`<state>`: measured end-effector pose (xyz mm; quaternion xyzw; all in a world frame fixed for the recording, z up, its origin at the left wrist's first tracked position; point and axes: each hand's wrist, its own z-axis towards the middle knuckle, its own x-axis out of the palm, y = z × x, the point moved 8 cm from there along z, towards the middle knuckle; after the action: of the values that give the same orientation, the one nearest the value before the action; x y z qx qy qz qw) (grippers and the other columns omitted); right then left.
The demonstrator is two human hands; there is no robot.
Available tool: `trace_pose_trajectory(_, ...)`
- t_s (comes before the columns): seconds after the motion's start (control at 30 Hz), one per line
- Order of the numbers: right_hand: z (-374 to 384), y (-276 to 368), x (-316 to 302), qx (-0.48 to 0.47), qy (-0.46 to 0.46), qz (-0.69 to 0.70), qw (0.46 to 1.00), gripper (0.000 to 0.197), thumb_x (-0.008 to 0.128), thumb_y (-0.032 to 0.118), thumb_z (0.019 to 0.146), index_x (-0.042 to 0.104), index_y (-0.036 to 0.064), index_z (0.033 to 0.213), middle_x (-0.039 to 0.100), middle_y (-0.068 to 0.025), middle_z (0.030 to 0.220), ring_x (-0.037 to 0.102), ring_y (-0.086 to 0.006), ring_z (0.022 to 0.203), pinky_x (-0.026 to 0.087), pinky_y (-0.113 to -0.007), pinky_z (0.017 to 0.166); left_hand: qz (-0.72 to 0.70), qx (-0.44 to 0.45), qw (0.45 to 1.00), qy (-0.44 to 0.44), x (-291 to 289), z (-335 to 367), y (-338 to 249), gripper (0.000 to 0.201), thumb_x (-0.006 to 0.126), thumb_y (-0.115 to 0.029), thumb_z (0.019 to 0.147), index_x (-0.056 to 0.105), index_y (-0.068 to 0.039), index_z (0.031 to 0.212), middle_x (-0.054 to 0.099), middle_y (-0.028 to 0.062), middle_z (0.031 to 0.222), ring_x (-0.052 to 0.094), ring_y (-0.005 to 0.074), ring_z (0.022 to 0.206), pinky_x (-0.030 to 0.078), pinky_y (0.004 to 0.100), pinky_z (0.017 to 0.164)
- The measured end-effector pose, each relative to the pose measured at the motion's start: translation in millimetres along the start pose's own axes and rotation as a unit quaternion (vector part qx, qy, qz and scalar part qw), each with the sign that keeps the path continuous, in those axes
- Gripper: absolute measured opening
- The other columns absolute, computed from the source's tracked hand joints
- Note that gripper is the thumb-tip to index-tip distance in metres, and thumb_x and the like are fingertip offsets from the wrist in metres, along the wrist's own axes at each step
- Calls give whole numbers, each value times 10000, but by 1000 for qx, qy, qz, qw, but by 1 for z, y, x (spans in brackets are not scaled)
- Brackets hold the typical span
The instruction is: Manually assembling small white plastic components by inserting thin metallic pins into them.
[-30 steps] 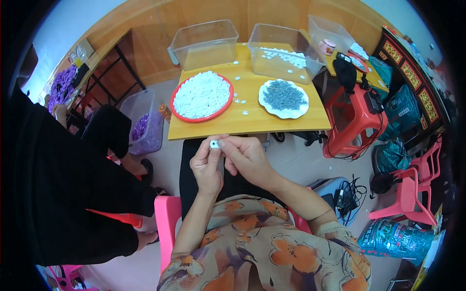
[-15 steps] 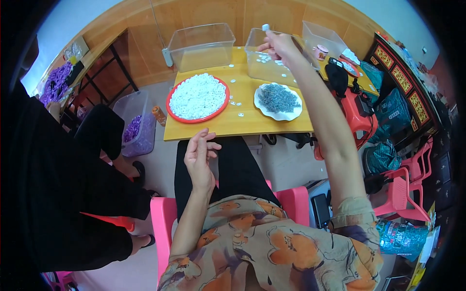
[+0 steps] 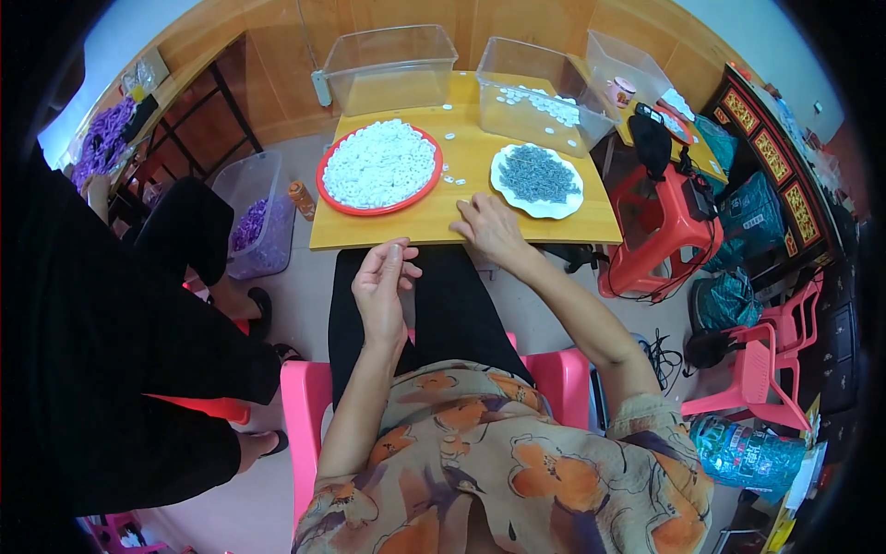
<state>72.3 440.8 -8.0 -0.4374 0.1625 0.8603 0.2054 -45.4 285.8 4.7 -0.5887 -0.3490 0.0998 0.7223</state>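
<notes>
Surface (image 3: 369, 236): two clear bins (image 3: 392, 74) are carried along its far side.
Red tray (image 3: 369, 210): heaped with white pieces (image 3: 380, 166), set at left.
Scalloped plate (image 3: 551, 212): filled with grey pins (image 3: 535, 174), set at right.
Right hand (image 3: 496, 231): half-bent, placed at the near edge before the plate.
Left hand (image 3: 380, 286): held short of that edge, thumb set near the bent fingers; whether anything is pinched by either hand cannot be told.
Loose pieces (image 3: 449, 136): scattered between tray and plate.
</notes>
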Motion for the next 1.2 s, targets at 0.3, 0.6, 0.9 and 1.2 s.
trace_pose_trajectory(0.3,-24,21,-3,-71,-46,64,994,175,634,172,679,542,47,761,510,-92,751,516,-274,758,401,-370,655,25,-124,991,51,5,1,65,225,541,-203,904,605,-32,1036,641,41,900,569,62,688,402,163,572)
trace_pose_trajectory(0.6,-30,84,-65,-130,-104,122,978,189,577,121,730,588,62,909,567,-43,727,538,-201,658,402,-324,656,-172,-273,945,53,14,-8,111,339,488,-239,929,512,-43,1205,589,51,1123,578,135,953,462,258,803)
trace_pose_trajectory(0.9,-29,37,-86,-33,-133,102,985,95,630,151,744,622,85,812,586,-60,715,552,-246,663,396,-364,629,-209,-302,930,21,6,-13,108,263,553,-200,898,560,-48,1112,622,23,932,591,89,788,475,185,660)
trace_pose_trajectory(1.2,-28,-158,-55,271,89,-18,958,94,611,123,705,696,104,740,651,-146,751,629,-315,735,494,-412,656,-158,-267,947,82,18,-10,90,297,528,-194,913,538,-36,1164,608,2,862,517,49,667,426,165,620)
